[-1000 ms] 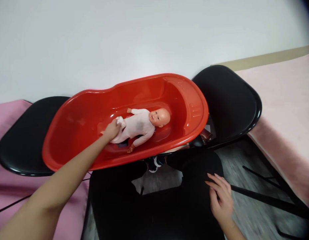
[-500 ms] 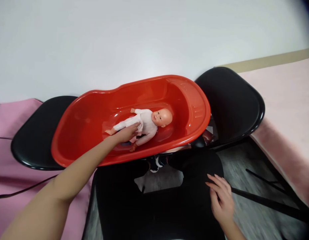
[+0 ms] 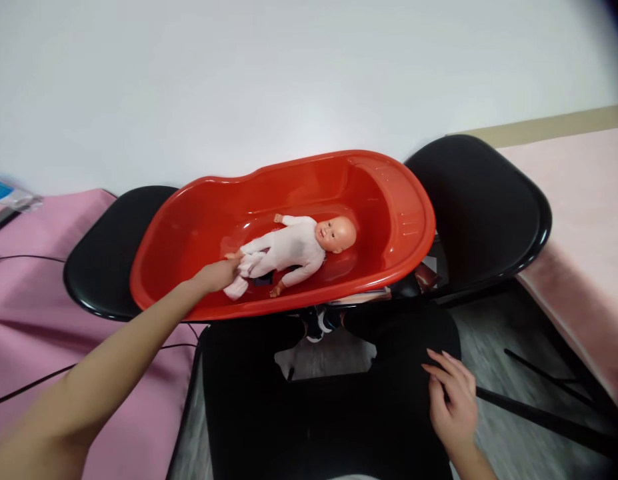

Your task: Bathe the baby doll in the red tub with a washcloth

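Note:
A baby doll (image 3: pixel 293 247) with a white cloth body lies on its back in a red baby bathtub (image 3: pixel 409 220), its head toward the right end. My left hand (image 3: pixel 217 275) reaches over the tub's near rim and grips a pale pinkish-white cloth (image 3: pixel 237 287) by the doll's feet. Part of that cloth rests over the doll's lower legs; its far edge is hard to tell from the white legs. Over my right thigh, my right hand (image 3: pixel 453 397) hangs with fingers apart and holds nothing.
Black chairs (image 3: pixel 101 267) (image 3: pixel 479 200) support the tub at both ends. Pink covers (image 3: pixel 139 407) lie at the left, a pale pink padded surface (image 3: pixel 589 220) at the right. Some items (image 3: pixel 429 273) sit beneath the tub, and a white wall (image 3: pixel 269 80) stands behind it.
My left hand has moved from the doll's belly down to its feet, taking the cloth along. The view has shifted slightly left. My right hand stays over my thigh.

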`<state>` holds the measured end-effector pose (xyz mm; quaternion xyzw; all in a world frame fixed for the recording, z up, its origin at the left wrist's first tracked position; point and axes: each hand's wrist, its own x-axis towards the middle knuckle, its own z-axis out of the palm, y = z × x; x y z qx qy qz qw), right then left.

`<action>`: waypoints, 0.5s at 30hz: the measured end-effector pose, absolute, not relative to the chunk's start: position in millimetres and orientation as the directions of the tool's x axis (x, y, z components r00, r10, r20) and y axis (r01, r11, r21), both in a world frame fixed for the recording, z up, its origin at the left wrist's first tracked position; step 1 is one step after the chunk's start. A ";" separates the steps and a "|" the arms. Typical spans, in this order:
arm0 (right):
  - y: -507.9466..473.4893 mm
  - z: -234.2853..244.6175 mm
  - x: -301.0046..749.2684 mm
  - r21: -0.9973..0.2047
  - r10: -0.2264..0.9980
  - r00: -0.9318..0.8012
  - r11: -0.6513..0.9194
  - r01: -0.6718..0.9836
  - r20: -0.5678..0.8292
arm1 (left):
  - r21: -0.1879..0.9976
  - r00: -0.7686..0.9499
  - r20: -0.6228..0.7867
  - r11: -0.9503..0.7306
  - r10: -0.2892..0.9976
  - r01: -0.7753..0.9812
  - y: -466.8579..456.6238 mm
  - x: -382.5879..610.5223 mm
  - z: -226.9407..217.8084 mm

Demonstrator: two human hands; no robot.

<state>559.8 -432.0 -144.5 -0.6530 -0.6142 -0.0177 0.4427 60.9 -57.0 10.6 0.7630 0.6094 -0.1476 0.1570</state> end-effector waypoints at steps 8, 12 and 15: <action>-383.5 -74.0 490.0 -0.857 0.950 0.106 0.214 0.469 0.295 | 0.738 0.189 0.211 -0.283 0.959 0.613 -163.9 161.6 82.4; -344.9 -35.1 433.4 -0.975 0.979 0.068 0.196 -0.102 0.190 | 0.976 0.269 0.145 -0.182 0.952 0.118 -243.4 201.2 70.3; -329.2 -18.8 407.9 -0.976 0.991 0.124 0.071 -0.206 0.046 | 0.996 0.466 0.089 -0.069 0.880 -0.061 -278.6 211.9 53.8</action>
